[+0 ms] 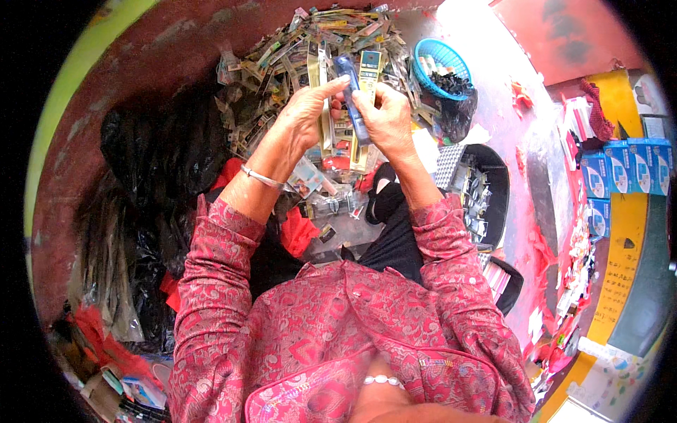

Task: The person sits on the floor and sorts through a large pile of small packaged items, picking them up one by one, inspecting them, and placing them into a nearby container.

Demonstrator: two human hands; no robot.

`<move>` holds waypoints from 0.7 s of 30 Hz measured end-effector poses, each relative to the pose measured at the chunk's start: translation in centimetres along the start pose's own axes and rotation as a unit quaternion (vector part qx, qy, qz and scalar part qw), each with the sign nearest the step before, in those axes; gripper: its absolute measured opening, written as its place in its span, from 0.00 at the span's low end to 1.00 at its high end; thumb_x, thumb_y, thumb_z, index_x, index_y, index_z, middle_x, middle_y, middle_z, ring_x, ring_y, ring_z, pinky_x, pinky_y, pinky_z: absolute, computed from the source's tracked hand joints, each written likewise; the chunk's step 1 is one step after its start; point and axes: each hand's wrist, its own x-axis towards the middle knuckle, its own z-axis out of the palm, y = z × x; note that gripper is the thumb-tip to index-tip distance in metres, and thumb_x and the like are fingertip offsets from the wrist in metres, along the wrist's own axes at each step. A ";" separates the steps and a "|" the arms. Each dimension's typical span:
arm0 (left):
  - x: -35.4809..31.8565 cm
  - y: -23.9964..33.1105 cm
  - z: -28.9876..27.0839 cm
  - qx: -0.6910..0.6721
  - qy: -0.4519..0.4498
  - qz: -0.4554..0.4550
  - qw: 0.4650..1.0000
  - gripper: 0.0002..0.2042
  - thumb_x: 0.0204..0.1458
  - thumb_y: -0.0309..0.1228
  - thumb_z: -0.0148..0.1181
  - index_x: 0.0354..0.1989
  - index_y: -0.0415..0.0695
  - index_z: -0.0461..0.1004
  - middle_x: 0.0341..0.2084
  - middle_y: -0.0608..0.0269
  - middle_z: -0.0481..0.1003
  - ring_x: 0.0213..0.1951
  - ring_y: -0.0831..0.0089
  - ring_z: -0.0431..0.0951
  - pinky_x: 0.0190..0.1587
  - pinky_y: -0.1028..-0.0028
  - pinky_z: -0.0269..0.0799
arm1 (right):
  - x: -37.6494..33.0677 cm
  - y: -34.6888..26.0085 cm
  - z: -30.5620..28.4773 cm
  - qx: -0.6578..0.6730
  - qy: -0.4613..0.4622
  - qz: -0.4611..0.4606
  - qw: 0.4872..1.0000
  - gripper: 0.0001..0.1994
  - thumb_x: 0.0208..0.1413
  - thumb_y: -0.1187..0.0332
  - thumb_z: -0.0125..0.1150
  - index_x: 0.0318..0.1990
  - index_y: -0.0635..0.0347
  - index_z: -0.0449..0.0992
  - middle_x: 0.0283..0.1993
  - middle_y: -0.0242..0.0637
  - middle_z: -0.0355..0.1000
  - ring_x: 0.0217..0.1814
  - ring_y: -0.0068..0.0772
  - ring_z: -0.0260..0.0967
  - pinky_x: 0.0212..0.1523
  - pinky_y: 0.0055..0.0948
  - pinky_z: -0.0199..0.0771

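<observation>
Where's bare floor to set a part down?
Pale floor right of the blue basket, left of the red scrap; glare hides its far end. Narrower strip right of the black case. Crowded: the package heap beyond left hand and right hand.

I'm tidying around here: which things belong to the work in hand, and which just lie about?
Seemingly in use:
long blue object, in the right hand, left hand touching it
heaped narrow packages

Probably just lying about:
red scrap
black plastic bags
blue boxes
</observation>
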 end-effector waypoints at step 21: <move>-0.6 1.4 0.7 0.163 0.038 0.195 0.966 0.08 0.42 0.26 0.58 0.31 0.38 0.71 0.22 0.65 0.71 0.19 0.83 0.62 0.20 0.84 0.58 | -0.3 1.0 -1.8 0.196 -0.076 0.155 0.965 0.09 0.43 0.67 0.56 0.24 0.66 0.73 0.20 0.27 0.68 0.20 0.14 0.60 0.20 0.18 0.59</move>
